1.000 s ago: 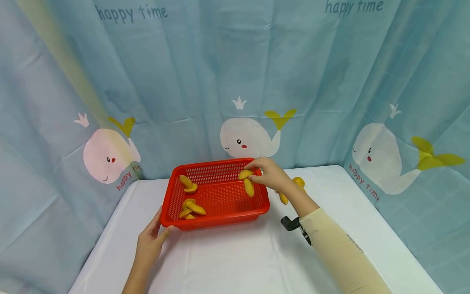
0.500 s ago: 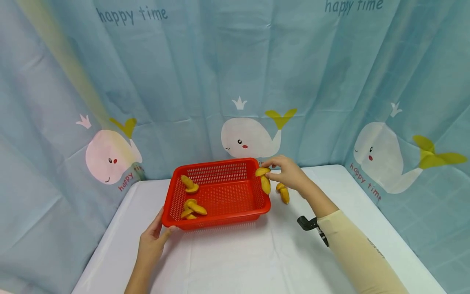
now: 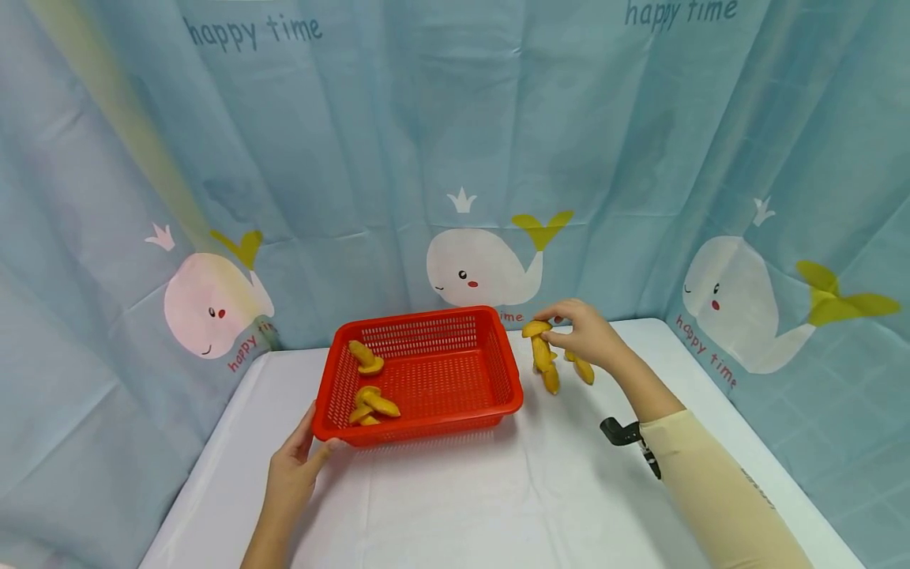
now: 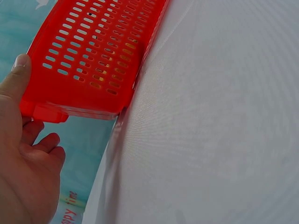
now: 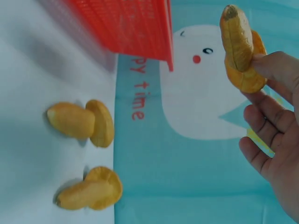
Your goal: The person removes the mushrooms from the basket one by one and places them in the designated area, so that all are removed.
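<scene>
Spreading across the lower half of the head view: a white table (image 3: 498,506), closed in behind and at both sides by a blue whale-print curtain (image 3: 398,142) hanging close to the table's edges. Sitting at center of frame, a red basket (image 3: 498,359), holding two clusters of yellow mushroom pieces (image 3: 371,405) along its left side, its right half bare. Gripping the basket's lower-left corner, the left hand (image 3: 293,470), thumb pressing on the rim, fingers curling beneath. Hovering right of the basket's upper-right corner, just outside the rim, the right hand (image 3: 586,332), pinching a yellow mushroom (image 3: 539,341) between thumb and fingertips, above the table. Lying just below that hand on the cloth, two more mushrooms (image 5: 81,122), close together, near the table's back edge. Stretching bare across the lower centre and right of the frame, open tabletop.
</scene>
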Tool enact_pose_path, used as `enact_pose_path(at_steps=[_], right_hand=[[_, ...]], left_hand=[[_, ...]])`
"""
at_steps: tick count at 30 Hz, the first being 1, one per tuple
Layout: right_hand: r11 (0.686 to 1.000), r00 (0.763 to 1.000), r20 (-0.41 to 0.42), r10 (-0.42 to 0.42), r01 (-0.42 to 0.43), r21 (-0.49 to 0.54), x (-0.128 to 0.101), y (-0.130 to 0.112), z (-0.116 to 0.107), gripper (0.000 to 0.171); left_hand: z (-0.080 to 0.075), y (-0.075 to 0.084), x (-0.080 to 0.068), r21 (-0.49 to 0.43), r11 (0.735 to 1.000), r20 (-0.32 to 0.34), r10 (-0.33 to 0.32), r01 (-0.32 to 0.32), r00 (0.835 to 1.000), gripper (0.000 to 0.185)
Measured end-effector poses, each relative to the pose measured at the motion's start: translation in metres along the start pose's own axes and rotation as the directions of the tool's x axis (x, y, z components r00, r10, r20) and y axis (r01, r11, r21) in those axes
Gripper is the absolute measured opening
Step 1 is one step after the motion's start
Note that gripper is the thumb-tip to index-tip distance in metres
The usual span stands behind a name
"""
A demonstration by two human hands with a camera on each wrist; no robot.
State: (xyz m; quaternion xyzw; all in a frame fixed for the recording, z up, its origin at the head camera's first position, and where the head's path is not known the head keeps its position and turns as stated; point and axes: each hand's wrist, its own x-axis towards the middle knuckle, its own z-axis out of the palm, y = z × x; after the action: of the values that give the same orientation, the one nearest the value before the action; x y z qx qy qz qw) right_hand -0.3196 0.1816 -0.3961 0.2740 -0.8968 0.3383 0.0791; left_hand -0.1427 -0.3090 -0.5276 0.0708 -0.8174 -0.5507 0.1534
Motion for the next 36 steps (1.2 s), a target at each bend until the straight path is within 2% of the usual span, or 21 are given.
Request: enact_pose_path(at_steps=[17, 26, 36], right_hand=[[0.997, 0.998, -0.025, 0.063, -0.064, -0.03, -0.018, 0.037, -0.022, 0.029], [0.996, 0.996, -0.045, 0.076, -0.077, -0.033, -0.025, 0.067, -0.028, 0.031], [0.986, 0.987, -0.038, 0.158, -0.16, -0.048, -0.028, 0.095, -0.035, 0.034]], left_hand=[[0.001, -0.001, 0.0, 0.001, 1.0, -0.004, -0.005, 0.005, 1.0, 0.076], [0.0, 0.0, -0.001, -0.025, 1.0, -0.003, 0.013, -0.013, 1.0, 0.076], [0.0, 0.0, 0.0, 0.003, 1.0, -0.004, 0.001, -0.001, 1.0, 0.076]])
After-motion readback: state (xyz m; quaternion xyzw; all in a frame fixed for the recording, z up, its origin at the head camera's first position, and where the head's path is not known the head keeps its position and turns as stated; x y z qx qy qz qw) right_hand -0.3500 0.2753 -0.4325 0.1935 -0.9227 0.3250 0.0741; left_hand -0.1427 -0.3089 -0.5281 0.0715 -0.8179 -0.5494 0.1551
